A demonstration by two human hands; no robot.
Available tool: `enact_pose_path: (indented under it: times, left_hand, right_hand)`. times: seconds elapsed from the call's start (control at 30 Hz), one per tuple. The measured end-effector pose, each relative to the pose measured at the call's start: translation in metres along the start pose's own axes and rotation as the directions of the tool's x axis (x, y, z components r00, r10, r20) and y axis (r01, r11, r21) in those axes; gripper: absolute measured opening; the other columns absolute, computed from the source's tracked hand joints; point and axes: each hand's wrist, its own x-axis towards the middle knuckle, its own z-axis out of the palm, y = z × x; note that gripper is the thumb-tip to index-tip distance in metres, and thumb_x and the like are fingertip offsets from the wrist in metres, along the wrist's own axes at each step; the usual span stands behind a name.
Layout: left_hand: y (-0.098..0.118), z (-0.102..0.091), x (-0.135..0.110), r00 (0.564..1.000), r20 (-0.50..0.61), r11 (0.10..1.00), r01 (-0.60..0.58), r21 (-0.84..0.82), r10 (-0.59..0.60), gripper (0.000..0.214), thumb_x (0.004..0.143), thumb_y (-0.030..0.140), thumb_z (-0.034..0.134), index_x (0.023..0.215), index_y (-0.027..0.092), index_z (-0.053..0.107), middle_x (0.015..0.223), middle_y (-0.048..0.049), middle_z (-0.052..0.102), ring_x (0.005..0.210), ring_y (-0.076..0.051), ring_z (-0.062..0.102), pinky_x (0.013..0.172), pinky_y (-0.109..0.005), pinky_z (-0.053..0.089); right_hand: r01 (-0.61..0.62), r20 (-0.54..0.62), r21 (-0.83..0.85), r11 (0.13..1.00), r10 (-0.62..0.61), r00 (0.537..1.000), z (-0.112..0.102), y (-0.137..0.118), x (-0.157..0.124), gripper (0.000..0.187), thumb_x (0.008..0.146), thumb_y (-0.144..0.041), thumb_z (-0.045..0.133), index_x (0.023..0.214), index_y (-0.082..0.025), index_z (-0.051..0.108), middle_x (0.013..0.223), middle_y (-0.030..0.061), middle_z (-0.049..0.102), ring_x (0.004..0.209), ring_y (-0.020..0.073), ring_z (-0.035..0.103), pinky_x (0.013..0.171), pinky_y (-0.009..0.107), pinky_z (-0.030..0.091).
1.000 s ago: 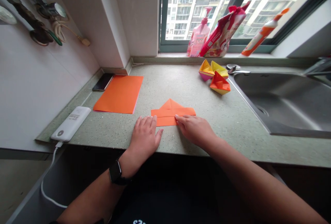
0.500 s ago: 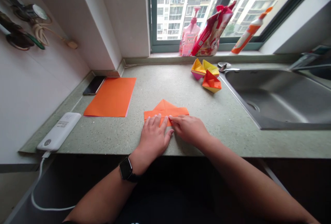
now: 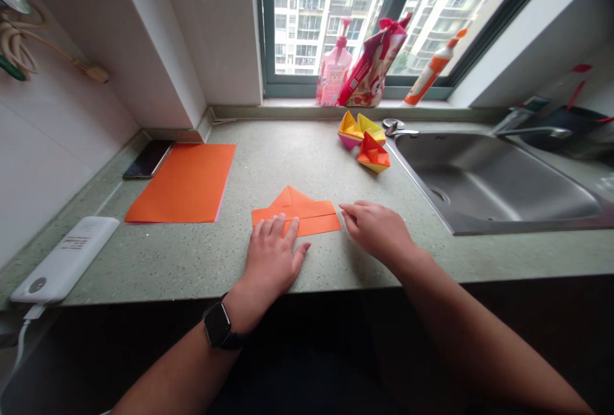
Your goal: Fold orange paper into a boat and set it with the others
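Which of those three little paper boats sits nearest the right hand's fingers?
The red boat with the yellow underside: it sits in front, while the pink-bottomed boat and yellow boat stand behind.

Print on the power bank (image 3: 67,258) and pink bottle (image 3: 332,79) is illegible.

The folded orange paper (image 3: 313,211) has its lower left corner hidden

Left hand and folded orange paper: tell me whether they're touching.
Touching. The head view shows the left hand spread flat, its fingertips lying on the folded orange paper, with no gap visible.
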Motion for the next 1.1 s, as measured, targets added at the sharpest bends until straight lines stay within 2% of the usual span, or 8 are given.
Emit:
enact_pose_path:
  times: [0.1, 0.17, 0.23, 0.4, 0.6, 0.8, 0.97, 1.1]
  left_hand:
    - [-0.001, 0.000, 0.001, 1.000, 0.003, 1.000, -0.005, -0.007, 0.005, 0.057, 0.112, 0.052, 0.052, 0.153, 0.015, 0.064, 0.150, -0.0225, 0.064, 0.134, -0.040, 0.058, 0.117, -0.059, 0.046]
    - [-0.001, 0.001, 0.001, 1.000, 0.004, 1.000, -0.005, -0.011, 0.005, 0.056, 0.111, 0.052, 0.053, 0.153, 0.016, 0.064, 0.148, -0.0219, 0.065, 0.133, -0.040, 0.059, 0.116, -0.058, 0.047]
    - [-0.002, 0.002, -0.001, 1.000, 0.001, 1.000, -0.005, -0.012, 0.005, 0.055, 0.111, 0.051, 0.053, 0.153, 0.016, 0.063, 0.149, -0.0210, 0.065, 0.135, -0.039, 0.058, 0.117, -0.057, 0.046]
    - [-0.008, -0.001, -0.008, 1.000, -0.019, 1.000, 0.007, -0.003, -0.007, 0.056, 0.111, 0.047, 0.052, 0.153, 0.011, 0.061, 0.150, -0.0220, 0.066, 0.138, -0.039, 0.059, 0.121, -0.057, 0.044]
    - [-0.027, -0.018, -0.017, 0.999, 0.022, 0.998, 0.041, 0.049, -0.042, 0.051, 0.111, 0.044, 0.052, 0.148, 0.011, 0.064, 0.143, -0.0206, 0.071, 0.132, -0.040, 0.063, 0.126, -0.064, 0.037]
    - [-0.045, -0.038, -0.021, 0.996, 0.030, 0.993, 0.078, 0.091, -0.081, 0.033, 0.110, 0.037, 0.055, 0.129, 0.017, 0.073, 0.129, -0.0154, 0.077, 0.118, -0.036, 0.067, 0.125, -0.064, 0.038]
    - [-0.050, -0.043, -0.019, 0.994, 0.056, 0.993, 0.089, 0.082, -0.094, 0.024, 0.107, 0.034, 0.059, 0.119, 0.019, 0.074, 0.123, -0.0130, 0.077, 0.113, -0.034, 0.068, 0.123, -0.064, 0.039]
    - [-0.049, -0.045, -0.017, 0.991, 0.072, 0.991, 0.107, 0.085, -0.113, 0.024, 0.105, 0.035, 0.063, 0.117, 0.018, 0.076, 0.123, -0.0128, 0.077, 0.112, -0.034, 0.068, 0.119, -0.060, 0.043]
  right_hand:
    - [0.184, -0.012, 0.053, 0.981, -0.184, 0.983, 0.004, -0.025, 0.003, 0.048, 0.111, -0.034, 0.044, 0.154, -0.032, 0.067, 0.121, 0.0069, 0.081, 0.098, 0.0231, 0.076, 0.071, 0.032, 0.046]
    - [0.267, 0.040, 0.086, 0.960, -0.271, 0.962, 0.008, -0.040, 0.006, 0.046, 0.112, -0.038, 0.045, 0.150, -0.033, 0.070, 0.116, 0.0068, 0.080, 0.094, 0.0218, 0.075, 0.071, 0.030, 0.046]
    - [0.275, 0.063, 0.098, 0.956, -0.282, 0.957, 0.012, -0.049, 0.009, 0.045, 0.113, -0.039, 0.044, 0.147, -0.034, 0.073, 0.111, 0.0065, 0.080, 0.093, 0.0214, 0.075, 0.071, 0.030, 0.046]
    - [0.265, 0.068, 0.101, 0.959, -0.272, 0.960, 0.014, -0.046, 0.010, 0.047, 0.114, -0.038, 0.040, 0.148, -0.035, 0.073, 0.112, 0.0070, 0.081, 0.099, 0.0232, 0.076, 0.073, 0.030, 0.048]
    - [0.249, 0.080, 0.106, 0.963, -0.258, 0.963, 0.015, -0.045, 0.010, 0.048, 0.115, -0.038, 0.041, 0.152, -0.035, 0.070, 0.116, 0.0073, 0.082, 0.103, 0.0248, 0.077, 0.076, 0.031, 0.050]
    - [0.234, 0.070, 0.119, 0.965, -0.243, 0.967, 0.017, -0.040, 0.012, 0.045, 0.114, -0.040, 0.042, 0.145, -0.037, 0.075, 0.125, 0.0067, 0.082, 0.104, 0.0247, 0.076, 0.077, 0.031, 0.051]
    - [0.106, 0.082, 0.108, 0.989, -0.115, 0.990, 0.013, -0.011, 0.011, 0.045, 0.113, -0.043, 0.043, 0.126, -0.035, 0.085, 0.118, 0.0067, 0.085, 0.107, 0.0277, 0.076, 0.077, 0.034, 0.052]
    - [-0.012, 0.083, 0.109, 0.994, 0.003, 0.997, 0.009, 0.009, 0.006, 0.040, 0.108, -0.038, 0.049, 0.121, -0.035, 0.087, 0.122, 0.0051, 0.085, 0.112, 0.0304, 0.076, 0.076, 0.035, 0.053]
